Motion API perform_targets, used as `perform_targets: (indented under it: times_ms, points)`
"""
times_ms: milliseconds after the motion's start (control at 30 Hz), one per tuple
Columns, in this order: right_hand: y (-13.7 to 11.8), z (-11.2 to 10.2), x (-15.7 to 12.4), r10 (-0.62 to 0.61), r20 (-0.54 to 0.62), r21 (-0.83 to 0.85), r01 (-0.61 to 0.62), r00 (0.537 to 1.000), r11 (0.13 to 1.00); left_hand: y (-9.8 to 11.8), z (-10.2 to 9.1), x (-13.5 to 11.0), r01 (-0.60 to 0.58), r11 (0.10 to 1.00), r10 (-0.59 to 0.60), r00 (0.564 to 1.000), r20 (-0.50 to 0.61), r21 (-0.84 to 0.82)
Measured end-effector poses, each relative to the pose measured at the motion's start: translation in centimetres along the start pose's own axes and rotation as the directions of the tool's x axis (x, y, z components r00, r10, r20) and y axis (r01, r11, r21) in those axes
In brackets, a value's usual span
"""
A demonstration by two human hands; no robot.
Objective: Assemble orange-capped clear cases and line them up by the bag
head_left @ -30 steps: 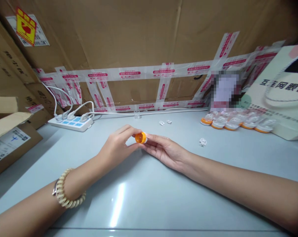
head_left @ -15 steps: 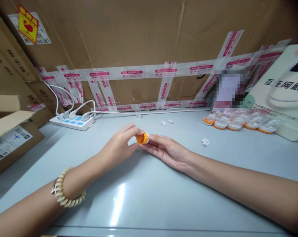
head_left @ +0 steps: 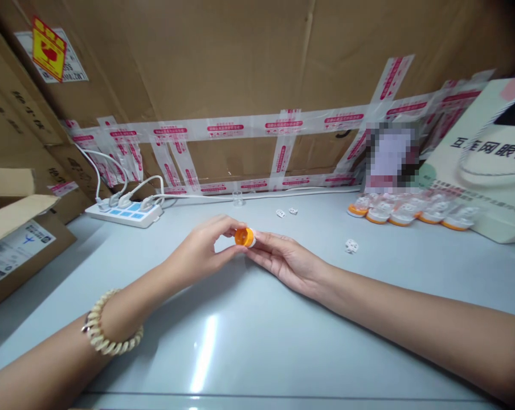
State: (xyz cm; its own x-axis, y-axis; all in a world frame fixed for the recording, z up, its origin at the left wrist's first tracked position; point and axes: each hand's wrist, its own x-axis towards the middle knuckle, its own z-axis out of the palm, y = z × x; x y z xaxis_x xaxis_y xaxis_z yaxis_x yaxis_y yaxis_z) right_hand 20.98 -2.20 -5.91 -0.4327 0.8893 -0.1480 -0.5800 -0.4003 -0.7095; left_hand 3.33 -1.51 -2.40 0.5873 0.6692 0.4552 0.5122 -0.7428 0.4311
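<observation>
Between my hands, above the table, is a small round orange base [head_left: 244, 237], hollow side facing left, with a white rim towards my right hand. My left hand [head_left: 212, 242] has its thumb and index finger closed on the base's orange edge. My right hand [head_left: 289, 259] pinches the white side from the right, its fingers partly hiding it. Beyond them stands a clear plastic cup [head_left: 238, 198]. Small white printed pieces lie on the table: one piece [head_left: 280, 213], a second piece [head_left: 293, 211] and a larger piece [head_left: 351, 246] to the right.
Several clear-domed toys [head_left: 380, 212] with orange-and-white bases line the right back, before a paper bag [head_left: 492, 165]. A white power strip [head_left: 127, 212] with plugs and an open carton [head_left: 18, 245] are at left. A large taped cardboard box [head_left: 223, 62] forms the back.
Both hands keep hold of the orange base at nearly the same spot. The left fingers have shifted slightly around its edge. The view has moved a little.
</observation>
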Motion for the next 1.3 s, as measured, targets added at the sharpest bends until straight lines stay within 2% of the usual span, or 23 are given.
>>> perform_targets:
  times_ms: [133,400,733,1000,1100,1200,1300]
  points:
    - [0.0,0.0,0.1,-0.014,-0.035,0.004,0.014,0.999,1.0,-0.1,0.3,-0.1,-0.005,1.0,0.005,1.0,-0.028,-0.025]
    - [0.0,0.1,0.1,-0.005,-0.027,0.01,0.005,1.0,1.0,-0.2,0.3,-0.2,-0.035,0.999,0.036,0.999,-0.038,0.011]
    - [0.0,0.0,0.0,0.036,-0.01,0.009,-0.036,0.999,0.999,-0.3,0.9,-0.4,0.053,0.996,-0.046,0.996,-0.081,0.078]
    - [0.0,-0.1,0.1,0.045,0.001,-0.002,-0.045,0.999,0.999,0.3,0.7,-0.4,0.05,0.991,-0.042,0.997,-0.067,0.12]
    - [0.0,-0.2,0.1,0.044,0.008,-0.007,-0.044,0.999,0.999,0.3,0.7,-0.4,0.043,0.992,-0.036,0.998,-0.058,0.117]
    - [0.0,-0.2,0.2,0.038,-0.01,0.0,-0.038,0.999,0.999,0.3,0.9,-0.3,0.061,0.993,-0.052,0.994,-0.095,0.103]
    - [0.0,0.0,0.2,0.048,-0.041,0.037,-0.046,0.998,0.998,0.1,1.2,-0.3,0.105,0.993,-0.099,0.988,-0.118,0.047]
